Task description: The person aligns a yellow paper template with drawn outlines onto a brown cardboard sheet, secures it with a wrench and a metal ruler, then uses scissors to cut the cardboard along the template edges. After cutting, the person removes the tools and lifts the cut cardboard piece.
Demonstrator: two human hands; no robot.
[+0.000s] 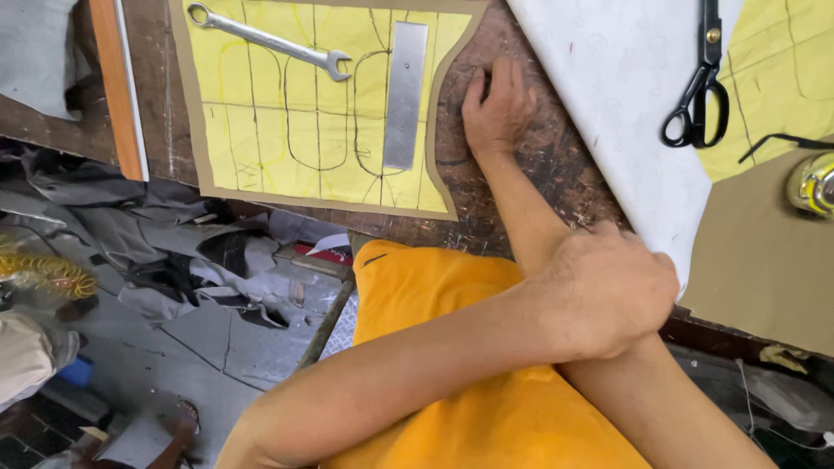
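Observation:
My arms are crossed over my orange shirt. My left hand (612,291) reaches across to the right and is closed on the lower corner of a white sheet (625,95) that lies over the worn wooden table (530,165). My right hand (497,106) lies palm down on the bare wood, fingers pointing away from me, holding nothing. It rests between the white sheet and a yellow pattern piece (287,113) marked with black lines on brown card.
A steel spanner (269,39) and a flat metal bar (405,94) lie on the yellow piece. Black scissors (699,91) rest on the white sheet. Brown card (764,260) and a tape measure (812,184) sit at right. Grey fabric scraps (156,252) cover the floor at left.

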